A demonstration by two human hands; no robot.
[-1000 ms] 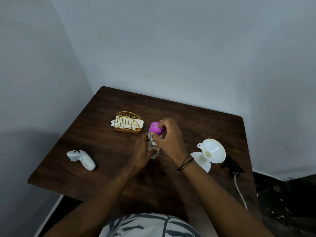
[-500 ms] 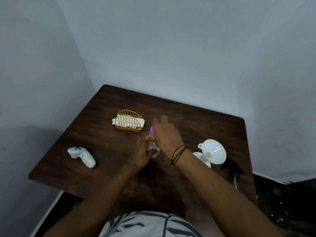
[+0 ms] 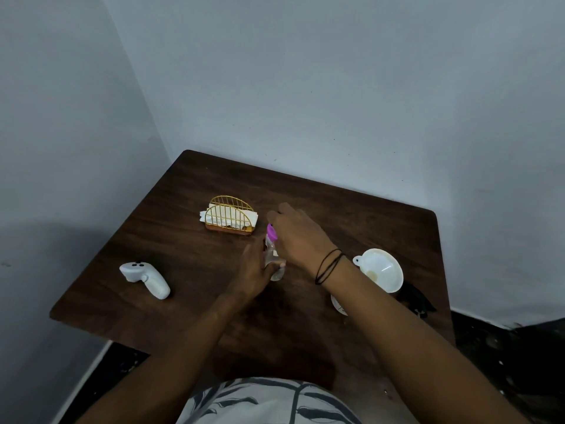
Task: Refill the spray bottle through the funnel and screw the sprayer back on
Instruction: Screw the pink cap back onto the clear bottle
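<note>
Left hand grips bottle; funnel aside

Dark wooden table in a dim grey-walled corner

You sit in the bare corner of a plain room, most likely a home set up for recording. Two unadorned pale grey walls meet behind a small dark wood counter pushed into the corner, above a dark speckled floor. A gold wire napkin holder stocked with white napkins suggests a dining spot, while a white handheld controller and a black plug at the counter's edge hint at a makeshift work station.
</note>
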